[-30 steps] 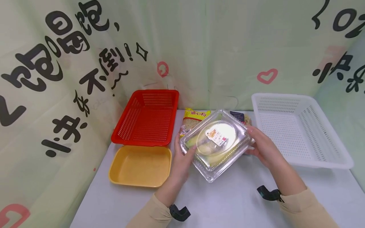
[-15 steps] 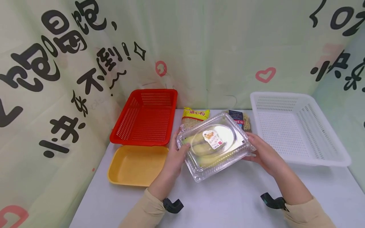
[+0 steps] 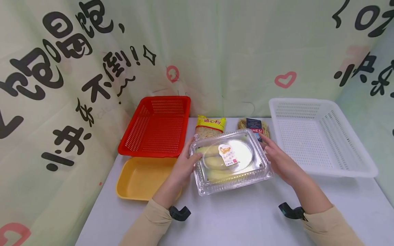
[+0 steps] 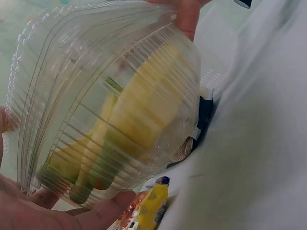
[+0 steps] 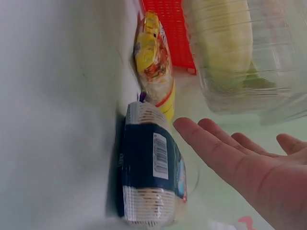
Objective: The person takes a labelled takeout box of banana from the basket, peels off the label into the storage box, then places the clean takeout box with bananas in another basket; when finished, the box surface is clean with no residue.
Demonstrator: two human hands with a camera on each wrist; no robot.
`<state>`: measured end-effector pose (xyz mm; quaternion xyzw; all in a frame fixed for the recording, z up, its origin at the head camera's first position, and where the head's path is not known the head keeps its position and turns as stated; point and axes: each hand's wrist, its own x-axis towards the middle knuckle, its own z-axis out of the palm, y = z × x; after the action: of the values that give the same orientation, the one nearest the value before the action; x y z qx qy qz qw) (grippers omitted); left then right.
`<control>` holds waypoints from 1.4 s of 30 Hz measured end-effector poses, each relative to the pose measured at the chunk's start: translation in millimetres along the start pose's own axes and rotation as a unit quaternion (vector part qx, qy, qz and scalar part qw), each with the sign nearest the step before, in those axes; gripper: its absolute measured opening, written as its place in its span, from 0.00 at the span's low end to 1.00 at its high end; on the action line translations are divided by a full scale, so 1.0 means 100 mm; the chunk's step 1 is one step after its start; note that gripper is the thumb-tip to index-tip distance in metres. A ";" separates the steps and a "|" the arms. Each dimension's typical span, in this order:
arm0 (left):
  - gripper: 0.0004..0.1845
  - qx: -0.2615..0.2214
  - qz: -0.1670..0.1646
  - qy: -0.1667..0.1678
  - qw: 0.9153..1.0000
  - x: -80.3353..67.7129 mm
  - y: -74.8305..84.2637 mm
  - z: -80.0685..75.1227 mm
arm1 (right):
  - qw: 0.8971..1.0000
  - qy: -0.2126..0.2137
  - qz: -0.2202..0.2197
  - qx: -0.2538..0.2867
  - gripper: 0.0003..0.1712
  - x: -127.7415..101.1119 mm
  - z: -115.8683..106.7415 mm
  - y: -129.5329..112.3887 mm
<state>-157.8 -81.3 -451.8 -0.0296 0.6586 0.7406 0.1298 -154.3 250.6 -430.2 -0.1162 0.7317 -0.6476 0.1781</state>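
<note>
A clear plastic clamshell box (image 3: 246, 164) with a banana label on its lid is held above the table, its lid tilted up towards me. Pale yellow-green bananas (image 4: 148, 100) show through its ribbed wall. My left hand (image 3: 180, 169) grips the box's left end, thumb on the lid's edge and fingers underneath, as the left wrist view also shows. At the box's right end is my right hand (image 3: 283, 162). Its fingers (image 5: 218, 146) are extended, with a gap to the box in the right wrist view.
Behind the box lie a yellow-topped pasta bag (image 3: 210, 128) and a dark-labelled pasta pack (image 3: 253, 123). A red basket (image 3: 154, 150) and a yellow tray (image 3: 123, 194) stand left, a white basket (image 3: 347, 174) right. A printed curtain (image 3: 221, 51) closes off the back.
The box has turned clockwise to lie more level and shifted slightly left. My right hand has loosened from its right corner, fingers now extended. More of the dark-labelled pack shows.
</note>
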 end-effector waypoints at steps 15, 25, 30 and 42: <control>0.40 0.069 -0.015 -0.048 0.996 0.08 -0.08 -0.06 | 0.998 0.018 0.041 0.039 0.38 0.04 0.15 0.20; 0.38 0.059 -0.029 -0.051 0.997 0.13 -0.10 -0.05 | 0.996 0.051 0.047 0.051 0.38 0.05 0.18 0.25; 0.36 0.040 -0.022 -0.043 0.998 0.10 -0.10 -0.02 | 0.995 0.074 0.035 0.051 0.35 0.05 0.21 0.24; 0.40 -0.013 -0.049 -0.019 0.999 -0.06 -0.38 0.09 | 0.989 0.128 0.062 0.032 0.35 0.03 0.24 0.36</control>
<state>-142.1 -69.7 -486.2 -0.0496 0.6440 0.7423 0.1782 -144.4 232.3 -468.6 0.0188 0.7330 -0.6681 0.1264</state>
